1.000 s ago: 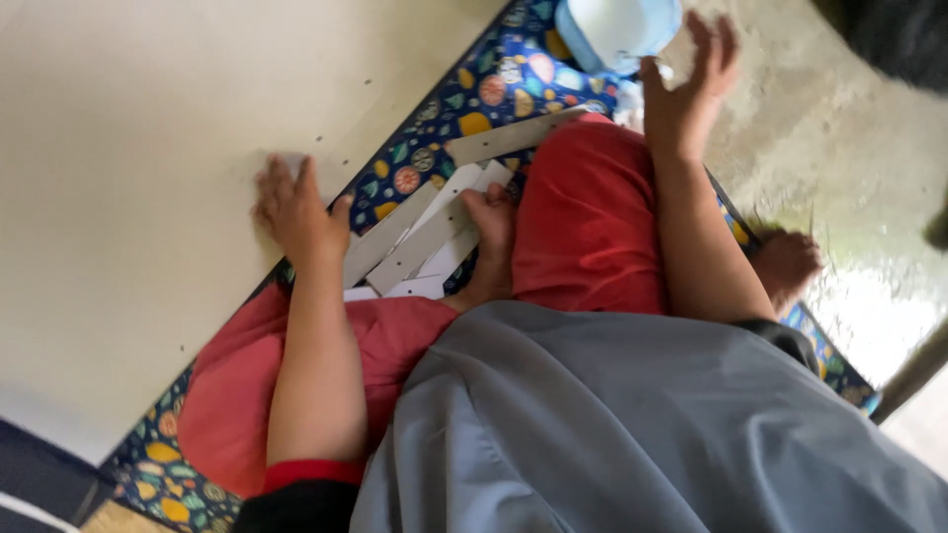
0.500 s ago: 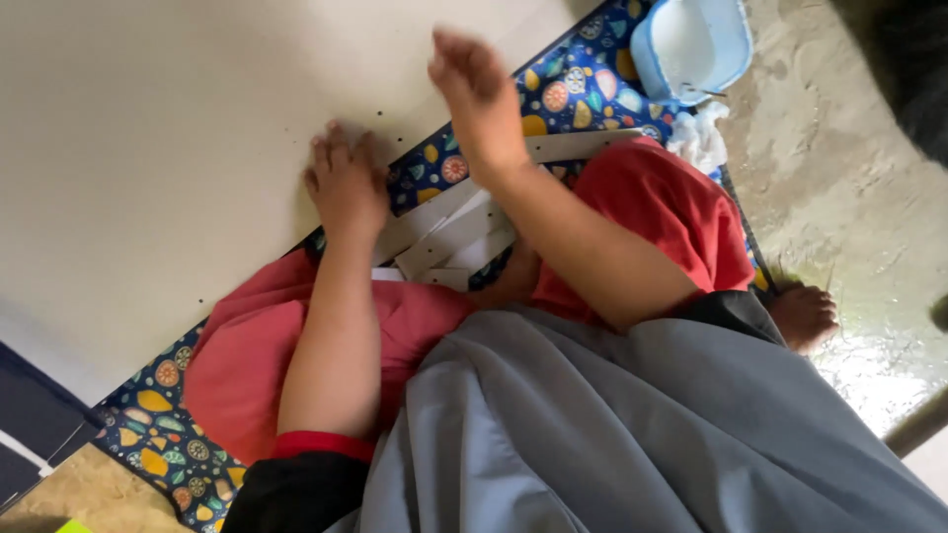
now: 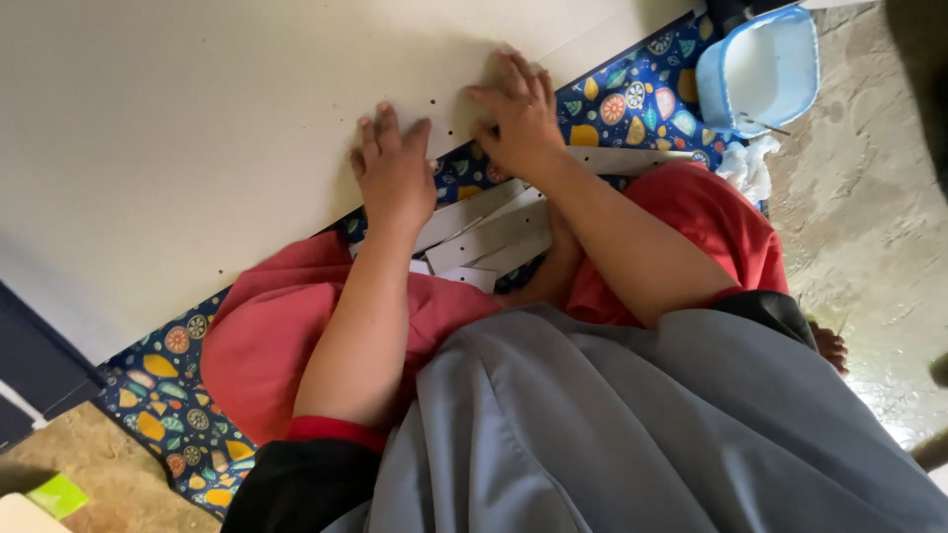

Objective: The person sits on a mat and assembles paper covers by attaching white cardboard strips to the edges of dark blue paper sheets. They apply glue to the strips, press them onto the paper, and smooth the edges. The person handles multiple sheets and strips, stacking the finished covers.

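Observation:
A large cream board (image 3: 197, 128) with small drilled holes along its near edge lies flat in front of me. My left hand (image 3: 395, 168) rests palm down on that edge, fingers spread. My right hand (image 3: 518, 114) lies beside it on the same edge, fingers curled over the board next to the holes. Neither hand grips anything. Under my forearms, several white flat strips (image 3: 484, 232) lie on a blue patterned mat (image 3: 632, 99). My legs in red trousers (image 3: 711, 237) are folded on the mat.
A light blue plastic tub (image 3: 760, 69) stands at the top right beside a crumpled white cloth (image 3: 746, 168). Bare concrete floor (image 3: 869, 237) runs along the right. A dark panel (image 3: 30, 365) stands at the left edge, and a green object (image 3: 54, 494) sits at the bottom left.
My right hand came from the tub side across to the board's edge and settled beside my left hand. The view shifted, bringing the tub further into sight.

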